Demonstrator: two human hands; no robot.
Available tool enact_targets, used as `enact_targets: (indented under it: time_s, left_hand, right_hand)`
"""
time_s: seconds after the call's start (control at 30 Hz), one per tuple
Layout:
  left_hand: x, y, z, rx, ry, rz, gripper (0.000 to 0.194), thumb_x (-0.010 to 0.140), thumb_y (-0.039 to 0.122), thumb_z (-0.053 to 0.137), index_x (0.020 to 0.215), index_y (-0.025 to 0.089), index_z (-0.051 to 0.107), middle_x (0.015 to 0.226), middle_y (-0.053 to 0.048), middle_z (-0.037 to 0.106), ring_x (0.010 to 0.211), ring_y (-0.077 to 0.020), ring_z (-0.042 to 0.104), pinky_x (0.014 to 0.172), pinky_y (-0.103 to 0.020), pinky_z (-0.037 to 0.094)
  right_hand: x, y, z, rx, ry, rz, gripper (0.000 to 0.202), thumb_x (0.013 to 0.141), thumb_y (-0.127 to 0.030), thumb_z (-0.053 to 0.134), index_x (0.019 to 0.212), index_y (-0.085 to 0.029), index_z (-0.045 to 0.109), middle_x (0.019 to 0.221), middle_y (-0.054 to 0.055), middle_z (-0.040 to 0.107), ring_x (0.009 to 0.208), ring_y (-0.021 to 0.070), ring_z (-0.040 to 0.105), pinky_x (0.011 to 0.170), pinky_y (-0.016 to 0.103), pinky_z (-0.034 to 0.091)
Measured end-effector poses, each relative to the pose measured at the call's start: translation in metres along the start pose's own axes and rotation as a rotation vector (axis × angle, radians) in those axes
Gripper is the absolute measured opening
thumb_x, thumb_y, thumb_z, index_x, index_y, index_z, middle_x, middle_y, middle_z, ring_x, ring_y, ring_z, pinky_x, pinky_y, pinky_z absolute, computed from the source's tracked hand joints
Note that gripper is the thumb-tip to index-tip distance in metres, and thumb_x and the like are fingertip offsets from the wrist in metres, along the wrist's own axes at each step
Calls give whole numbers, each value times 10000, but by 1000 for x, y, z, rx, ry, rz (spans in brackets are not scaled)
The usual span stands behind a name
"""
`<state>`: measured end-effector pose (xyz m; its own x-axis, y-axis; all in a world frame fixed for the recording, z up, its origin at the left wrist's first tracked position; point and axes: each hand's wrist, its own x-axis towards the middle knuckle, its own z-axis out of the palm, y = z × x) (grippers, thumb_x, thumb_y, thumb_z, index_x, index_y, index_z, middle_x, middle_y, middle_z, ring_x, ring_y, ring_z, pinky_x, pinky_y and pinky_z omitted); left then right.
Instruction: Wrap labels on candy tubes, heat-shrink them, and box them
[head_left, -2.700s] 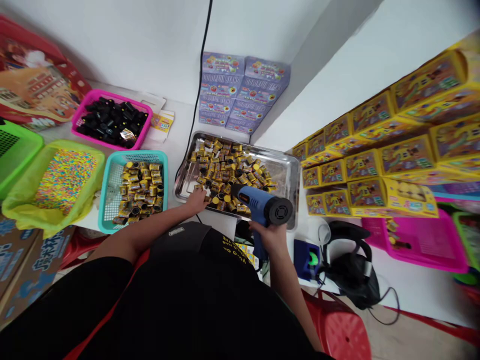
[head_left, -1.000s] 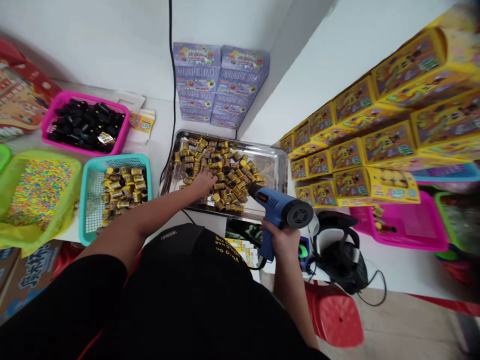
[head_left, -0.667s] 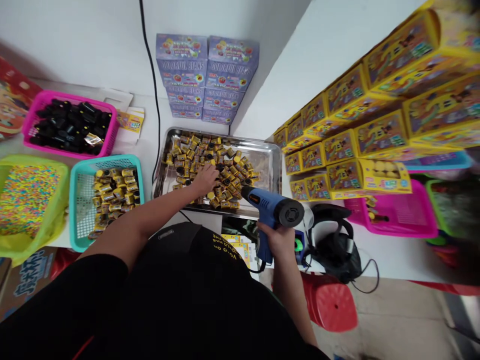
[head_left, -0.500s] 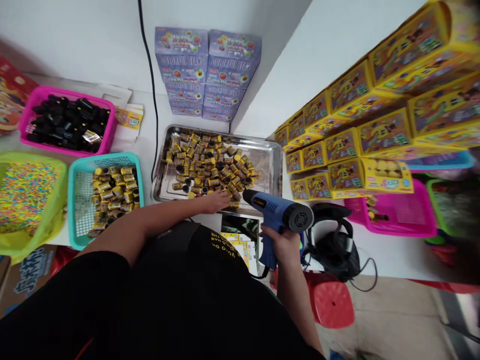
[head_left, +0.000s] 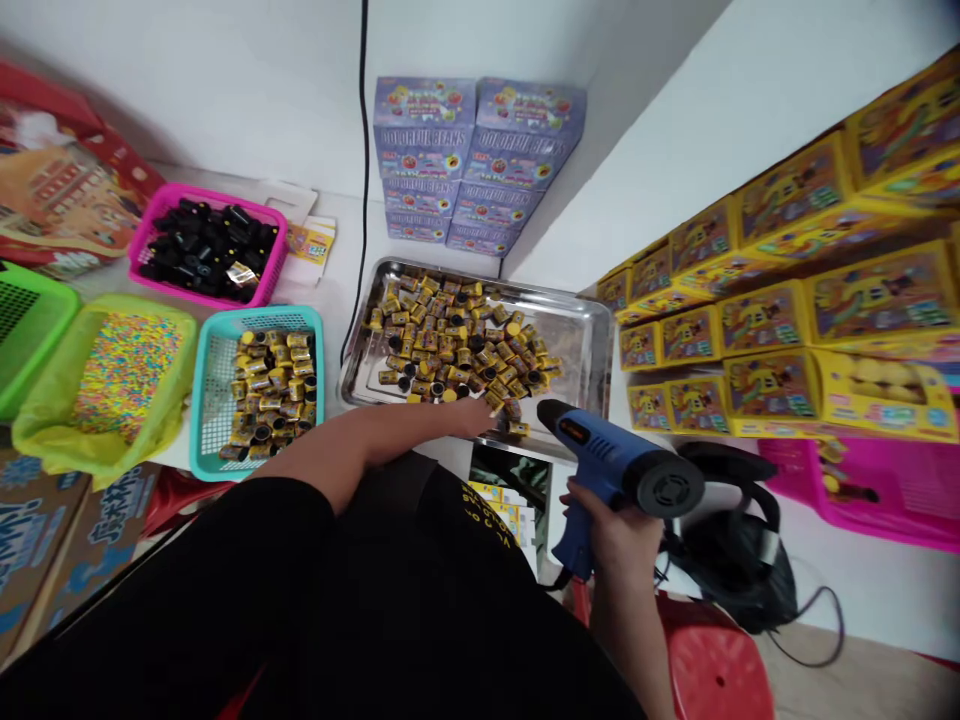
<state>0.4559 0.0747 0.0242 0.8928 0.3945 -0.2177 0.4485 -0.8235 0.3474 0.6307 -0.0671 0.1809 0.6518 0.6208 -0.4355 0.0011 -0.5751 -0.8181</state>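
A blue heat gun (head_left: 607, 450) with a black nozzle is gripped by its handle in my right hand (head_left: 626, 540). Its nozzle points left over the front of a metal tray (head_left: 585, 345). Many small bottles (head_left: 450, 335) with yellow-and-brown wraps, some with yellow and some with black ends, lie heaped in that tray. At the tray's near rim, close to the nozzle, my left hand (head_left: 474, 416) has its fingers drawn together at the edge of the heap. Its fingertips touch the bottles there; what they hold, if anything, is hidden.
Left are a teal basket (head_left: 206, 400) of wrapped bottles, a pink basket (head_left: 139, 255) of black bottles and a yellow bag-lined basket (head_left: 52, 410) of colourful sprinkles. Purple boxes (head_left: 427, 145) stand behind; yellow boxes (head_left: 772, 315) are stacked right. A black cable (head_left: 365, 150) hangs beside the tray.
The view has shifted left, so the scene sits further right in the picture. My left hand stays at the tray's near rim, and my right hand still holds the heat gun beside it.
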Motion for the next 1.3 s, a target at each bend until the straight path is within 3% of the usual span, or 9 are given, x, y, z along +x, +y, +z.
enact_targets:
  time_s: [0.13,0.3,0.53,0.63,0.73,0.87,1.0,1.17,1.3]
  left_hand:
    - [-42,-17,-1,-25,-25,17,236,929,304,486,966,186,687,975,-154,681,920,-254,594,754,-356,412]
    - [-90,-34,-1,-49,75,-49,320,927,425,491,902,184,700,945,-157,668,941,-256,568,864,-408,364]
    - [-124,-78,-25,-11,142,-172,239,930,233,445,994,179,669,1087,-169,621,1080,-281,495,950,-438,334]
    - [-143,-86,-38,-31,227,-403,281,954,251,391,1048,176,644,1088,-171,596,1094,-285,483,973,-443,341]
    - [-167,-76,-37,-47,314,-765,306,977,331,365,1026,161,614,1073,-163,576,1082,-273,497,970,-403,372]
    - [-193,-54,-23,-119,249,-1058,445,873,516,571,1142,163,550,1147,-154,534,1060,-284,538,892,-371,441]
    - [-194,-49,-11,-207,203,-1040,553,732,493,749,1140,175,554,1215,-144,477,1083,-300,552,877,-375,471]
    - [-180,-67,2,-386,264,-875,298,746,139,695,1029,152,602,1191,-120,504,1082,-237,572,919,-329,474]
    - [-174,-79,10,-420,251,-794,264,733,75,637,982,164,629,1133,-115,563,1041,-243,591,904,-338,480]
  right_hand:
    - [-1,-1,2,12,-30,49,409,417,-322,850,736,-150,661,602,35,680,503,242,638,464,354,536]
    - [-1,-8,27,20,-268,3,384,462,-332,838,761,-175,656,627,40,689,497,238,629,478,370,539]
    - [8,-35,90,8,-528,-119,370,527,-382,793,807,-176,668,704,63,702,559,253,642,524,383,540]
    - [13,-42,108,-143,-383,-331,424,507,-384,788,859,-173,681,804,64,724,774,298,678,721,426,564]
    - [15,-45,111,-241,-280,-433,435,493,-359,789,873,-170,693,902,70,731,947,329,666,845,428,538]
    - [14,-46,110,-204,-517,-237,332,515,-362,782,770,-177,675,658,38,689,626,265,661,598,383,551]
    - [12,-46,123,-93,-683,-129,335,521,-361,782,778,-177,669,629,35,686,514,226,624,518,362,536]
    - [20,-40,128,-231,-454,-257,372,501,-394,794,780,-186,665,625,23,681,593,251,658,555,349,545]
    - [29,-31,110,-146,-411,-170,416,501,-397,811,820,-183,650,642,29,684,570,259,656,537,366,551]
